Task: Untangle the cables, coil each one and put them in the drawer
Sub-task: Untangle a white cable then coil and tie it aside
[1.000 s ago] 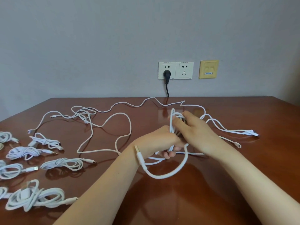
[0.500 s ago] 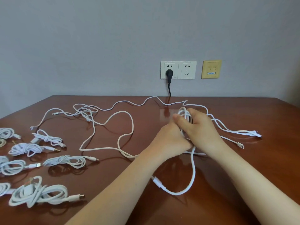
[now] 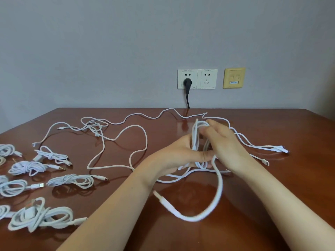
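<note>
Both hands meet above the middle of the brown worktop (image 3: 272, 196), and between them stands a white coil (image 3: 196, 140) of cable, its loops upright and off the surface. The left hand (image 3: 181, 153) grips the lower part of the coil, with its thumb and fingers curled round the strands. The right hand (image 3: 223, 142) closes on the coil from the other side, its fingers bent over the top loops. From the bottom of the coil a tail (image 3: 218, 192) hangs in a wide bow toward the camera and curves back left to its plug end (image 3: 161, 197), which sits below the left wrist. Left of the coil and beyond it, loose cables (image 3: 126, 134) wander over the worktop in open curves, knotted together at their far left. Right of the coil, more cable ends (image 3: 268, 147) lie side by side. Well to the left of the coil, by the worktop's edge, lie the wound bundles (image 3: 70, 180), each apart from the next. Behind the coil, on the grey wall, there is a double socket (image 3: 206, 79) with a black plug (image 3: 187, 82) in its left half, and a yellow plate (image 3: 234, 78) is just right of it.
</note>
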The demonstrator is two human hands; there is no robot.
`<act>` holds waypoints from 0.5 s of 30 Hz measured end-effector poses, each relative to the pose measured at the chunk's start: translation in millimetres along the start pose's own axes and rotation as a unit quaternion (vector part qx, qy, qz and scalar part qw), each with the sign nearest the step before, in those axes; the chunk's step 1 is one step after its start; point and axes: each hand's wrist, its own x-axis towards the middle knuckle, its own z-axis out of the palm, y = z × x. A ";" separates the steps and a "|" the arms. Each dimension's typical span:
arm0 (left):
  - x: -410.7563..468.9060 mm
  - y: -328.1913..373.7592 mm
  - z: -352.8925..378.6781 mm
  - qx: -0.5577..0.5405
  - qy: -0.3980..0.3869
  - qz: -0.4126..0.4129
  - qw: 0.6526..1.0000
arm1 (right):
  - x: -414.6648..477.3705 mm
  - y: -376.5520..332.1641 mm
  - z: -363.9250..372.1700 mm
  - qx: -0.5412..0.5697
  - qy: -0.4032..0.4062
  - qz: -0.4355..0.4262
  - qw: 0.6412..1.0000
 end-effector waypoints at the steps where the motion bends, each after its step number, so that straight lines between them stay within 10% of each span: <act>1: 2.4 -3.8 -1.8 -0.016 0.009 -0.003 1.000 | 0.5 2.3 -0.9 0.012 -0.010 -0.001 1.000; 10: 10.3 -9.3 -4.5 -0.304 -0.010 -0.061 0.950 | 5.0 6.5 -4.3 0.104 -0.019 0.009 0.994; 15: 11.6 -12.5 2.0 -0.268 -0.011 -0.091 0.959 | 1.4 4.7 4.2 0.112 -0.012 -0.003 0.994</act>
